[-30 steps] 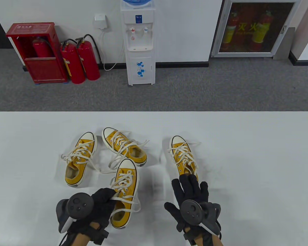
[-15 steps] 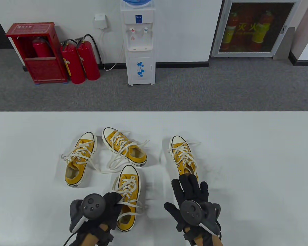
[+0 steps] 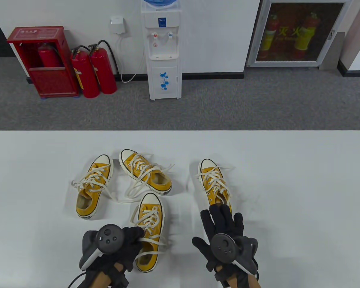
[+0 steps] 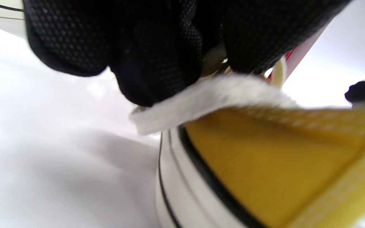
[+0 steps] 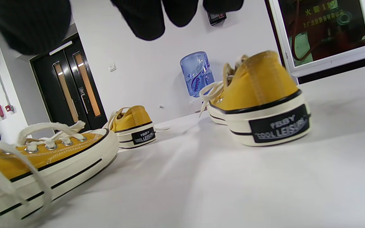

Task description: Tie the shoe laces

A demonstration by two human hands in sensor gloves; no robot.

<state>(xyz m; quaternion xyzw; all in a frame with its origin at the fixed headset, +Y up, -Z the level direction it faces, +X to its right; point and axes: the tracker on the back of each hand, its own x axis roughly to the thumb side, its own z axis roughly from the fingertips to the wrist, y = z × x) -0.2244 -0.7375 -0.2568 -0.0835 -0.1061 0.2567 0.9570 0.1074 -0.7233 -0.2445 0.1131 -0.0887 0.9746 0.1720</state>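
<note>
Barely started: all four yellow sneakers are lying on the white table (image 3: 288, 168) with laces loose, no bow visible on any.

The left hand (image 3: 124, 244) is sitting at 6 o'clock on the table, gripping the nearest shoe (image 3: 148, 231) at its left collar, fingers closed over a lace (image 3: 151, 238). In the left wrist view the fingers (image 4: 157, 57) are pinching a flat white lace (image 4: 208, 101) right against the canvas, so this grip is clamped together on the lace.

The right hand (image 3: 223, 234) is lying flat, fingers spread apart, holding nothing, fingertips just reaching the heel of the right shoe (image 3: 214, 183) at about 1 o'clock of the table centre.

Two more shoes are waiting at 10 to 11 o'clock: the far-left shoe (image 3: 93, 187) and the tilted shoe (image 3: 145, 174), laces trailing and crossing between them.

Left to do, judging by this: crossing, knotting and bowing on all four.

Materials: yellow woven canvas uppers, cream rubber toe caps and sidewalls with a thin black stripe, metal eyelets, a black heel patch (image 5: 279, 126) with pale lettering. Laces are flat, soft, fuzzy-looking cotton, limp, likely slipping easily. Gloves are black mesh knit.
</note>
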